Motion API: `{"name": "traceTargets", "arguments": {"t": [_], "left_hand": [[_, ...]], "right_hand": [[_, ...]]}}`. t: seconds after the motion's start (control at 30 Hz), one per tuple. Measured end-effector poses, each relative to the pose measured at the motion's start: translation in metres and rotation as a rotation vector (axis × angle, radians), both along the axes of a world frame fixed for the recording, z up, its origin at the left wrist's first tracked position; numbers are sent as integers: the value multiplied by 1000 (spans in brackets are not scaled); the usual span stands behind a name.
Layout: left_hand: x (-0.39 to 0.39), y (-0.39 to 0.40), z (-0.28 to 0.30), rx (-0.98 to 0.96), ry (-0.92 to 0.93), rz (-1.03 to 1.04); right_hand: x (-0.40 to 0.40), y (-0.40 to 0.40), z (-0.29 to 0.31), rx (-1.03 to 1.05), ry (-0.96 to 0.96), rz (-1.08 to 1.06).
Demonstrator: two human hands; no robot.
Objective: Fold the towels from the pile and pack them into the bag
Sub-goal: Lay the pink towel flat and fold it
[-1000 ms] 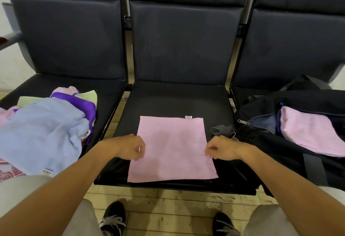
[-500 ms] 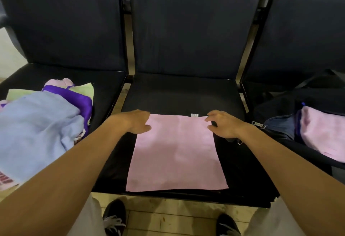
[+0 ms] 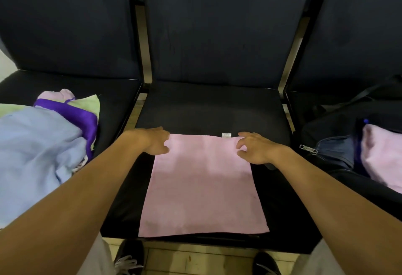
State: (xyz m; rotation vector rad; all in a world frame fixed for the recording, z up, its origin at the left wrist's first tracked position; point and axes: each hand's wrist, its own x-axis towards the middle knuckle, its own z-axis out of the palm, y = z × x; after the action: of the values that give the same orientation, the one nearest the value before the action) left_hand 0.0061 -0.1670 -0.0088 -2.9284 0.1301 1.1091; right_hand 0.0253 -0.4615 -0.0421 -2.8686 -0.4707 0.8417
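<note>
One pink towel (image 3: pixel 203 185) is laid flat on the middle seat (image 3: pixel 208 109), right between the two arms. It looks partly folded, though how many folds have been made cannot be told. A small white tag (image 3: pixel 226 135) is seen at its far edge, between the hands. Out past the left hand (image 3: pixel 155 140), a pile of towels (image 3: pixel 41 142) is heaped on the next seat, so much folding is judged to be left. Out past the right hand (image 3: pixel 255 148), an open dark bag (image 3: pixel 330 150) is seen, and a folded pink towel (image 3: pixel 382 155) is already packed in it. So the job seems only begun.

Both arms are stretched forward, and the hands are held well apart. The left hand is placed on the far left corner of the pink towel, with fingers bent at the edge. The right hand is placed on the far right corner, with fingers curled down onto the cloth. Whether the corners are truly pinched or only touched cannot be told. A fold toward the near edge is judged to be next.
</note>
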Motion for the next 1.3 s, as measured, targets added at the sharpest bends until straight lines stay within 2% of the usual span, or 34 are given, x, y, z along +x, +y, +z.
{"name": "traceTargets", "arguments": {"t": [0.43, 0.73, 0.93, 1.2, 1.3], "left_hand": [[5, -6, -7, 73, 17, -41], [1, -8, -2, 55, 83, 6], [0, -4, 3, -60, -2, 55], [1, 1, 13, -268, -237, 123], [1, 3, 12, -251, -241, 139]], "right_hand": [[3, 1, -13, 20, -50, -67], [-1, 4, 4, 231, -110, -121], [-7, 1, 13, 305, -116, -130], [-9, -7, 14, 316, -101, -142], [-10, -10, 13, 349, -82, -170]]}}
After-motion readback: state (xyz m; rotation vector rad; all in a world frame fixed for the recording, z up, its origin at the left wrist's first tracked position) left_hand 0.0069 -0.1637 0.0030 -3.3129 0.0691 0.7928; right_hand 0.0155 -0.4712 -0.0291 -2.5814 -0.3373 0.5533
